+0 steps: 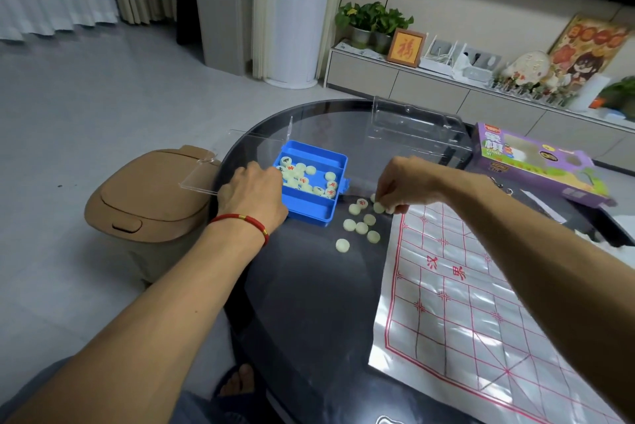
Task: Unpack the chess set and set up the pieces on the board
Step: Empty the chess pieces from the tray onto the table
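Nearest: printed board sheet (pixel 481 303) spread flat on the dark table (pixel 309 303), no pieces on it yet, lying just below and right of the right hand (pixel 405 183). Right hand fingers curled, pinching a pale disc piece (pixel 379 207) at the sheet's far corner, likely dropping it off or turning it to read its face. Loose pieces (pixel 360 228) lie clustered just left and below that grip, mostly blank side up, so they probably need flipping. Left hand (pixel 252 195) grips the blue tray (pixel 311 179) at its left wall, probably steadying it; more pieces (pixel 302 176) remain inside. Beyond: clear lid (pixel 412 121), purple box (pixel 536 162). Bin (pixel 147 204) left of table. Nothing blocks the sheet.
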`<action>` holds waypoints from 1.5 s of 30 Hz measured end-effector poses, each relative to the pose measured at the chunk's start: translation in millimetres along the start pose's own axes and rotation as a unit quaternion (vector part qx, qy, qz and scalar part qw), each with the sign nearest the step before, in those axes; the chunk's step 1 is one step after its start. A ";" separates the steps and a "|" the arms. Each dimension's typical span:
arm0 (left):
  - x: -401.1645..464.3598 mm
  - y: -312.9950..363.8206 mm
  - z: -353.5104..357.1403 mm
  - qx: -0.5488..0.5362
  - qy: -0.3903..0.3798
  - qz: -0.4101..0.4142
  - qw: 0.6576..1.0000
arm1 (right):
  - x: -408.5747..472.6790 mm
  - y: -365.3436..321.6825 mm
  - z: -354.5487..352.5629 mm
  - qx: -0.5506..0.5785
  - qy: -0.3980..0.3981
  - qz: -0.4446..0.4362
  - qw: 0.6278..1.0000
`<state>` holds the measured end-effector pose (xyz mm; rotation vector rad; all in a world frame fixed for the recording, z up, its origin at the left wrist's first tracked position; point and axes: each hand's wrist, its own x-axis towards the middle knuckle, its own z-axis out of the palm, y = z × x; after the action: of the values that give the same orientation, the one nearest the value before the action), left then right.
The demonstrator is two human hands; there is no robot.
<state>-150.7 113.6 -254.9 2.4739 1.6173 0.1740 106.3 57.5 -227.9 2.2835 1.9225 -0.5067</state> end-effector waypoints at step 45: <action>0.6 -12.1 5.7 -0.021 0.025 0.017 0.999 | 56.9 -71.2 7.4 -0.071 0.072 -0.169 0.980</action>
<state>-160.1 118.4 -263.0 2.4844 1.5752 0.2749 43.6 122.1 -244.3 1.9637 2.3484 -0.2275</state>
